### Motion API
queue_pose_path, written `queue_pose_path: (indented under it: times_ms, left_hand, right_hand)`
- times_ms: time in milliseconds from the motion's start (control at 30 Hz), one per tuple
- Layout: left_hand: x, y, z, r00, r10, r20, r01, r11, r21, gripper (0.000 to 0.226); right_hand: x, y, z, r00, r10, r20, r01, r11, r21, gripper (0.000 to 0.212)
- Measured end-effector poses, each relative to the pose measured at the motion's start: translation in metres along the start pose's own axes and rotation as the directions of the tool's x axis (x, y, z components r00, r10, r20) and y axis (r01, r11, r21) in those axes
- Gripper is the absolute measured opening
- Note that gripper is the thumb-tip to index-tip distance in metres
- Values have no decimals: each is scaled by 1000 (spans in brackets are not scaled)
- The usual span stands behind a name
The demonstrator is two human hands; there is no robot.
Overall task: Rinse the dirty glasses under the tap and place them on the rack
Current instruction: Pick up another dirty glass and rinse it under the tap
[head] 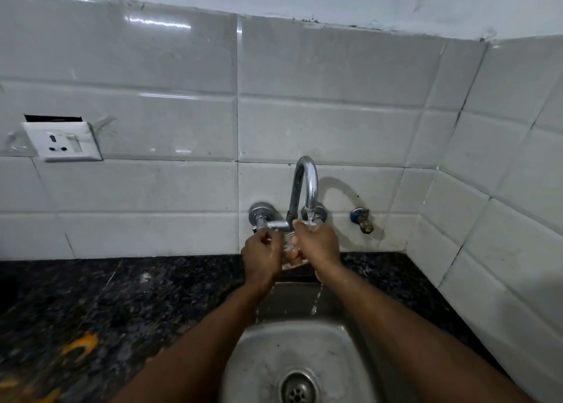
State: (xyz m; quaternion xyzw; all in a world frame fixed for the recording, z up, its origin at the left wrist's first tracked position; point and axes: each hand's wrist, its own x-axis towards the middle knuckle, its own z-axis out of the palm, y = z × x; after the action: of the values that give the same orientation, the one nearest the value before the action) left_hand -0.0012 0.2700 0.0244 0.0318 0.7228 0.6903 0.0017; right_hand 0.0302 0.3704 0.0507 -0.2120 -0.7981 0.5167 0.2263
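Viewing remotely, I note the glass (290,252) sits between both hands under the running tap (307,183): right hand (320,245) wraps its right side, left hand (261,258) grips its left side with curled fingers, above the sink (268,351)

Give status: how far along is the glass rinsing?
Done: nothing shown; no rack or rinsed glasses in view. In hand: right hand grips a glass under the running tap, left hand curled against it, water falling into the sink. Left: racking this glass; any others are unseen.

Head camera, close above the sink (304,351), looks forward-down at the tap (308,183).
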Motion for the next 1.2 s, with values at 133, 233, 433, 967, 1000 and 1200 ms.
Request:
queue_pose_path:
  times_ms: [133,233,433,967,1000,1200]
  left_hand:
    - [1,8,-14,690,-552,468,650,758,-65,31]
    - [-7,1,1,923,-313,225,343,933,-108,33]
    - [-4,6,0,846,-424,323,479,871,-111,45]
    - [-4,-45,-14,688,-640,341,639,758,135,33]
    - [-4,-44,-13,691,-634,348,640,760,115,31]
    - [-2,-33,-8,709,-607,359,602,786,142,32]
  right_hand:
    - [-7,2,-10,859,-486,160,511,814,-277,47]
    - [4,4,-8,958,-286,30,285,935,-210,40]
    - [-2,7,-15,938,-337,81,346,923,-169,45]
    - [17,15,-28,504,-552,664,855,209,-475,43]
    - [17,19,-25,506,-528,682,855,198,-480,42]
    - [16,6,-29,553,-638,536,803,234,-549,41]
